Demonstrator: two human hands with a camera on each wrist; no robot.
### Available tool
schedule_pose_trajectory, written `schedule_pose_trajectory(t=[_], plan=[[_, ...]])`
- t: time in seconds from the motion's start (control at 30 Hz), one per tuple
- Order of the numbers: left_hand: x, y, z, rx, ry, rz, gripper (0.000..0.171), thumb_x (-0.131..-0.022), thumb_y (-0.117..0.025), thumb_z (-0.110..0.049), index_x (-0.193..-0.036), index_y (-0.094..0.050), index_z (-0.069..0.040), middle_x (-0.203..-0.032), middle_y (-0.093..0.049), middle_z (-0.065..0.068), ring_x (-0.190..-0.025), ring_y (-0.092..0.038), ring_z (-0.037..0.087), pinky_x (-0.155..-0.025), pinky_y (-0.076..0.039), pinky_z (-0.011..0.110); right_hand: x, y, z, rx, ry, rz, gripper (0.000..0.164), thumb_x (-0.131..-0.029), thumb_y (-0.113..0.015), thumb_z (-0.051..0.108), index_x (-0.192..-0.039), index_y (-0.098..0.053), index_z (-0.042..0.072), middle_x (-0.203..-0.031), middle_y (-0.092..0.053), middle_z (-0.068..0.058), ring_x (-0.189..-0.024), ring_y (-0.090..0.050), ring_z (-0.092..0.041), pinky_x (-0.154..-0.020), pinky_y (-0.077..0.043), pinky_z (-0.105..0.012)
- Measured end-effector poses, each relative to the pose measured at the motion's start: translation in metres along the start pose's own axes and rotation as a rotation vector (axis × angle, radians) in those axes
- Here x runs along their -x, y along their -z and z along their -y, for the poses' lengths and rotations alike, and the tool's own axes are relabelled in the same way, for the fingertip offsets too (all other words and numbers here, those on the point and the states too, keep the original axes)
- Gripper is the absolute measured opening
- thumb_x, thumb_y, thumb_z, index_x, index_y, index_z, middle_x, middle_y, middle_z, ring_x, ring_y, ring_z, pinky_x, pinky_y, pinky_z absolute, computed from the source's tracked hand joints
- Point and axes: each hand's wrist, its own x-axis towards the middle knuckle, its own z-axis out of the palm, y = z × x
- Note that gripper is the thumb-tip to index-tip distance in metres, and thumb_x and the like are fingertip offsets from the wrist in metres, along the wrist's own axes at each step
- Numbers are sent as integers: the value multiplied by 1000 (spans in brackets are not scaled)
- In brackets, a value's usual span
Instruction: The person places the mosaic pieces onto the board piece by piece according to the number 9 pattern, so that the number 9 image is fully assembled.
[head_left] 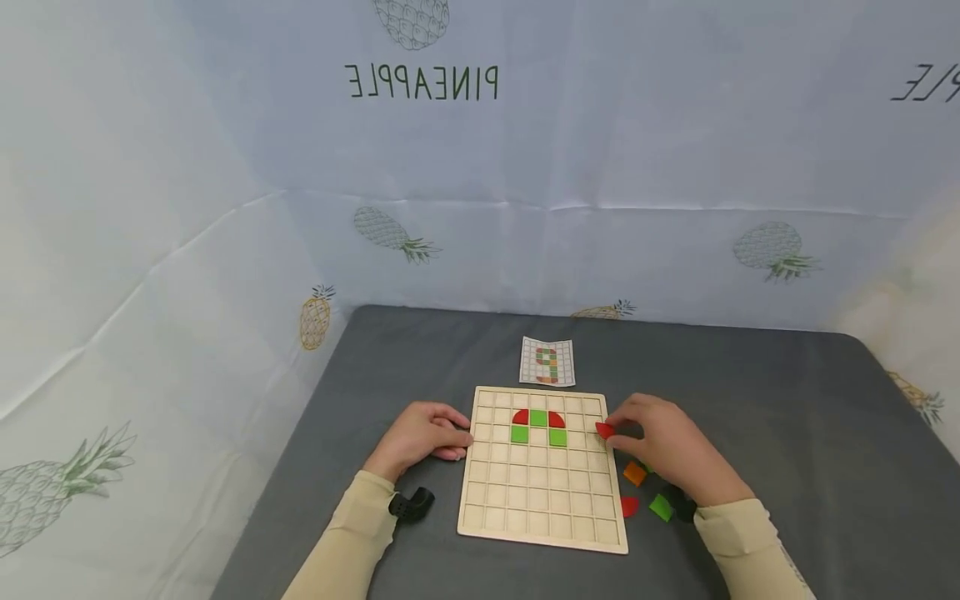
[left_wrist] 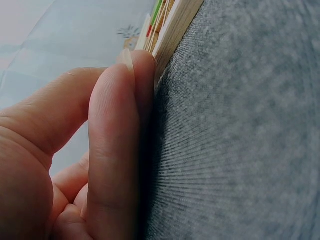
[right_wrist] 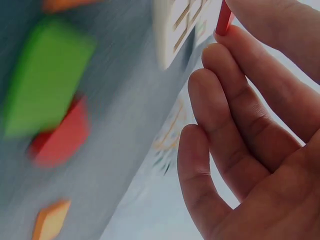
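Observation:
A square wooden grid board [head_left: 528, 500] lies flat on the table. Near its top sit a green square tile [head_left: 537, 418] between two red quarter-round tiles, with two more green squares in the row below. My left hand [head_left: 422, 435] rests at the board's left side, its fingertips against the wooden edge [left_wrist: 176, 35] in the left wrist view. Between thumb and index finger, my right hand [head_left: 657, 440] pinches a red tile [head_left: 604, 430] over the board's right edge. That red tile [right_wrist: 223, 21] shows only partly in the right wrist view, where the other fingers are loosely bent.
Loose tiles lie right of the board, partly under the right hand: an orange one [head_left: 634, 473], a red one [head_left: 630, 506] and a green one [head_left: 661, 507]. Behind the board is a printed pattern card [head_left: 547, 362]. Pineapple-print cloth [head_left: 480, 250] hangs around the dark table [head_left: 420, 350].

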Motion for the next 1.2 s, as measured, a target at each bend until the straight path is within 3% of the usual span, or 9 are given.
schedule_pose_trajectory(t=[0.17,0.47,0.77,0.97,1.2], plan=[[-1,0,1,24,-7,8,36,-83,-94,-15,-113,-78,-3,-82,-79,9,-71,-79,14,-71,-69,33,-14,-9,25,26,45,0,18,-90,-90,21,-106,-83,17,-103,-71,2,-94,-67,-17,-79,-61,-36],[-3,0,0,28,-13,16,35,-84,-93,-15,-113,-78,-3,-82,-78,9,-71,-78,14,-71,-69,33,-26,-23,51,-35,95,3,14,-88,-91,19,-101,-84,20,-101,-72,7,-96,-67,-15,-80,-60,-34],[-1,0,1,28,-15,9,35,-84,-93,-15,-113,-78,-3,-81,-78,9,-71,-78,14,-71,-69,32,-26,-38,66,14,121,-10,14,-85,-95,24,-95,-84,22,-93,-70,10,-86,-63,-8,-77,-59,-30],[-3,1,2,26,-10,8,35,-84,-93,-14,-113,-78,-3,-81,-79,9,-71,-78,13,-71,-69,32,-30,-44,74,-1,151,7,16,-84,-95,23,-96,-85,20,-89,-67,9,-80,-57,-8,-70,-52,-25],[-4,1,4,14,-17,6,33,-84,-93,-15,-112,-78,-4,-80,-79,8,-71,-78,13,-71,-69,32,-31,-54,83,9,169,12,11,-86,-94,22,-91,-84,20,-86,-66,11,-78,-57,-6,-70,-54,-25]])
